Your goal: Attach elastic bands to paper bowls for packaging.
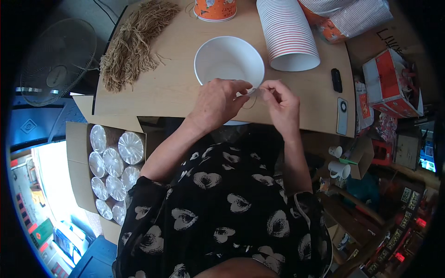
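A white paper bucket [227, 55] sits near the front edge of the table, its open mouth tipped toward me. My left hand [218, 103] grips its near rim, fingers over the edge and thumb outside. Just to the right, my right hand [282, 106] pinches a thin tan cord [253, 103] at the rim, close to my left fingertips. Part of the cord hangs in a small loop below the fingers. Whether it passes through a hole in the rim is too small to tell.
A bundle of tan cords [134, 44] lies at the table's left. Behind the bucket stands an orange printed bucket [215, 9]; a long stack of white buckets [289, 37] lies to the right. A black object [336, 80] and a phone-like device [342, 116] rest near the right edge. An open carton [79, 162] holds several wrapped stacks.
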Motion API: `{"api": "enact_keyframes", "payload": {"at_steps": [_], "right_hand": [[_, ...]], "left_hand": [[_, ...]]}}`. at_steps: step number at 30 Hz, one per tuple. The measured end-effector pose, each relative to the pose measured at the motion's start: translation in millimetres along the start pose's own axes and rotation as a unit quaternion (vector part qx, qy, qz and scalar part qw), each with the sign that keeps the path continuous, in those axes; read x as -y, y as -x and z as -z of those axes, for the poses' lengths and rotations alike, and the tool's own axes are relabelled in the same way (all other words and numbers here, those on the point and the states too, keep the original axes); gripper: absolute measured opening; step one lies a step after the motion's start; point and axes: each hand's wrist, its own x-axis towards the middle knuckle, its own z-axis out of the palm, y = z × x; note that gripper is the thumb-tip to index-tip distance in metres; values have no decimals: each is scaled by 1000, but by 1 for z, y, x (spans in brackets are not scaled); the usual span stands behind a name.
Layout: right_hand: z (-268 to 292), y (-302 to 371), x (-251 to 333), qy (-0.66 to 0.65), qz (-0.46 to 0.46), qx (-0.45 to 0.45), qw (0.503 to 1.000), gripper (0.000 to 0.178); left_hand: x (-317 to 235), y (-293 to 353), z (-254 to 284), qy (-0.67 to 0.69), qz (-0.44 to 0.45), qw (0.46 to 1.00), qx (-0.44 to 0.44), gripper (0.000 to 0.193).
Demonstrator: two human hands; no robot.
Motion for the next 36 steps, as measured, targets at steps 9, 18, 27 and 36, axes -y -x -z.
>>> {"api": "enact_keyframes", "payload": {"at_steps": [9,18,27,36], "right_hand": [[46,-31,38,143,87,105,980,5],[18,-30,62,280,293,105,908,11],[10,-29,14,-110,55,125,984,8],[9,-32,11,-200,72,80,974,8]], "left_hand": [[8,13,17,4,-2,1000,26,20],[20,16,30,-18,19,1000,17,23],[28,-40,40,0,-130,992,-8,27],[23,-76,42,215,34,914,342,33]]}}
